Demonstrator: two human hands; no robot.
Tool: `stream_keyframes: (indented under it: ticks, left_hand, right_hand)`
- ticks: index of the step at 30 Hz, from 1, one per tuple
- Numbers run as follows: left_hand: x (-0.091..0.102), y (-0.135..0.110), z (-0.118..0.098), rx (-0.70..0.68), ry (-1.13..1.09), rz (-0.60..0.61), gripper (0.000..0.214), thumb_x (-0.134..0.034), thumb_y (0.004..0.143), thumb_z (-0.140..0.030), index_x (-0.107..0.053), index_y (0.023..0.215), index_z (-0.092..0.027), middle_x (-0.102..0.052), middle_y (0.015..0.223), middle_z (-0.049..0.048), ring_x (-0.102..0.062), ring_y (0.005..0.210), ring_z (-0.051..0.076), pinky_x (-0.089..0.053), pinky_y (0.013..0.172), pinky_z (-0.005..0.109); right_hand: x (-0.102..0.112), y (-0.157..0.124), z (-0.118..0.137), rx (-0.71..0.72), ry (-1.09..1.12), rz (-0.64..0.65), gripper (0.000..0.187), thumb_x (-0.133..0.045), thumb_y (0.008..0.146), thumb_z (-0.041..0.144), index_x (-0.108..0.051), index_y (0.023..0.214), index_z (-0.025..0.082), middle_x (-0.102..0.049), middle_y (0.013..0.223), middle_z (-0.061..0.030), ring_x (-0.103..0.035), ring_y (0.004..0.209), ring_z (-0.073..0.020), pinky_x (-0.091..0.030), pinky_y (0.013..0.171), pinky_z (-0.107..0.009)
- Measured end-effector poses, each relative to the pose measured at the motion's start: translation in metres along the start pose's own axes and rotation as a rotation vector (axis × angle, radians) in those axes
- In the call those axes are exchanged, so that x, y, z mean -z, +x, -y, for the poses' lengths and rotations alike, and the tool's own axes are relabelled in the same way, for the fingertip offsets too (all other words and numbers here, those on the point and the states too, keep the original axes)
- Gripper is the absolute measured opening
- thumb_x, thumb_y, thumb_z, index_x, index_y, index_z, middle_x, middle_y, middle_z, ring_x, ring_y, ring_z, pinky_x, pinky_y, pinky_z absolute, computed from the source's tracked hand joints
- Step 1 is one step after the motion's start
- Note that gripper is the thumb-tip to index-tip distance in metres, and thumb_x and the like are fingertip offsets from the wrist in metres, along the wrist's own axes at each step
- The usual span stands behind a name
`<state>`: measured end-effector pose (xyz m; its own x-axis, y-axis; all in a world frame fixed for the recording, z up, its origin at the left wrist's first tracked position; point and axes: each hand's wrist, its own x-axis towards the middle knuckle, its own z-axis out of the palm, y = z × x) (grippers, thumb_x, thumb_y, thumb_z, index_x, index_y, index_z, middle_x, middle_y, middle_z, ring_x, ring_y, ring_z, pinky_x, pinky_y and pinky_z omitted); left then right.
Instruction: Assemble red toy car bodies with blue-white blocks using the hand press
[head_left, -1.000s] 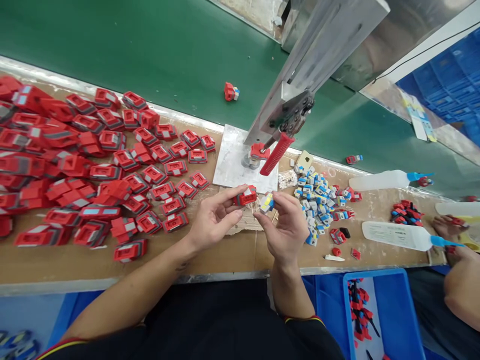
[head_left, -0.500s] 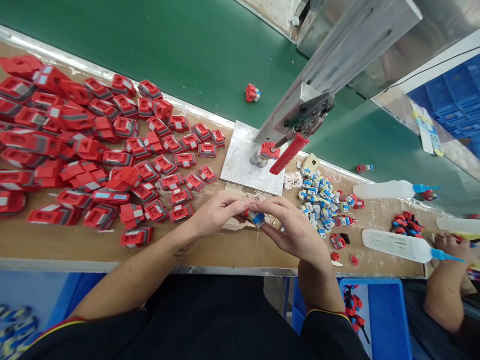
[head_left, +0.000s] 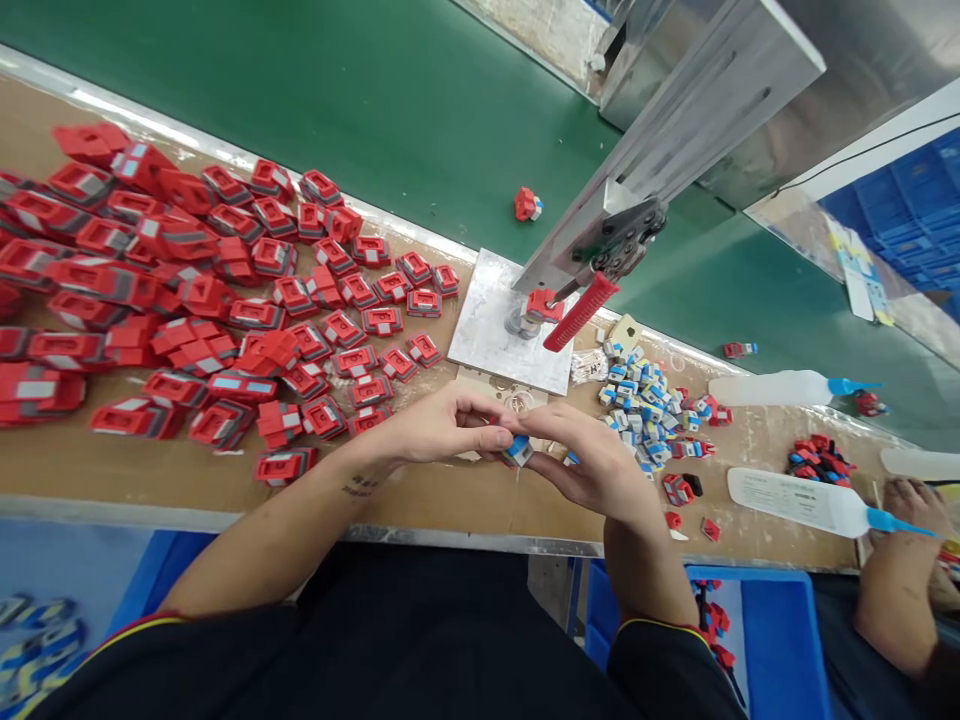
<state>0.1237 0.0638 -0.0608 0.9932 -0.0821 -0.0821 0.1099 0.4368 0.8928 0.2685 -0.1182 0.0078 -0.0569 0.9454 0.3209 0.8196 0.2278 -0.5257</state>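
Over the cardboard-covered bench, a small blue, white and red plastic toy part [head_left: 519, 451] sits between my two hands. My left hand [head_left: 450, 428] pinches it from the left, thumb on the near side and fingers curled behind. Fingers of my right hand [head_left: 589, 455] bend round its right side, with the thumb low by the white end. Part of the piece is hidden by the fingers. Just beyond stands a metal base plate [head_left: 480, 325] with a red-handled toggle clamp [head_left: 581, 312]. A red piece [head_left: 541, 305] rests under the clamp's tip.
Red and grey plastic pieces [head_left: 255, 315] are heaped at left. To the right lie small blue-white pieces [head_left: 637, 405], cotton swabs [head_left: 589, 366] and a blue-tipped bottle [head_left: 795, 500]. A green belt [head_left: 337, 110] runs behind. A co-worker's hand [head_left: 911, 505] is far right.
The view has shifted slightly, so bench items appear farther right. My left thumb lies farther over the toy part, which sits slightly lower between the hands. My right fingers have spread a little.
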Motion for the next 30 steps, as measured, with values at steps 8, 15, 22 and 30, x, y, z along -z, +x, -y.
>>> stream_keyframes:
  ticks: [8,15,22,30]
  left_hand:
    - [-0.009,-0.008,0.006,-0.481,0.233,-0.249,0.041,-0.093,0.085,-0.031,-0.084,0.125,-0.025,-0.081,0.132,0.0136,-0.08,0.122,0.029,-0.068,0.099,0.033]
    - [-0.014,-0.004,0.023,-0.705,0.31,-0.246,0.086,-0.092,0.087,-0.027,-0.053,0.164,-0.03,-0.078,0.139,0.0153,-0.08,0.121,0.028,-0.067,0.104,0.033]
    - [-0.015,-0.014,0.007,-0.794,0.552,-0.208,0.069,-0.086,0.093,-0.029,-0.062,0.157,-0.029,-0.077,0.141,0.0137,-0.078,0.127,0.029,-0.064,0.112,0.038]
    - [-0.018,-0.014,0.007,-0.761,0.378,-0.276,0.085,-0.097,0.083,-0.034,-0.056,0.157,-0.028,-0.081,0.132,0.0154,-0.083,0.112,0.026,-0.068,0.094,0.029]
  right_hand:
    - [-0.047,-0.029,-0.005,-0.268,0.309,-0.611,0.067,-0.077,0.094,0.062,-0.058,0.151,0.034,-0.069,0.152,-0.0148,-0.074,0.127,-0.0289,-0.069,0.09,-0.041]
    - [-0.065,-0.028,-0.001,-0.326,0.444,-0.491,0.062,-0.07,0.099,0.06,-0.061,0.151,0.028,-0.072,0.148,-0.0177,-0.073,0.137,-0.031,-0.068,0.106,-0.045]
    - [-0.077,-0.034,0.007,-0.301,0.376,-0.569,0.065,-0.075,0.094,0.06,-0.063,0.149,0.027,-0.078,0.136,-0.0168,-0.078,0.127,-0.0343,-0.067,0.11,-0.051]
    - [-0.064,-0.024,0.002,-0.146,0.258,-0.541,0.061,-0.07,0.097,0.063,-0.061,0.147,0.029,-0.079,0.13,-0.0146,-0.079,0.123,-0.0308,-0.068,0.105,-0.048]
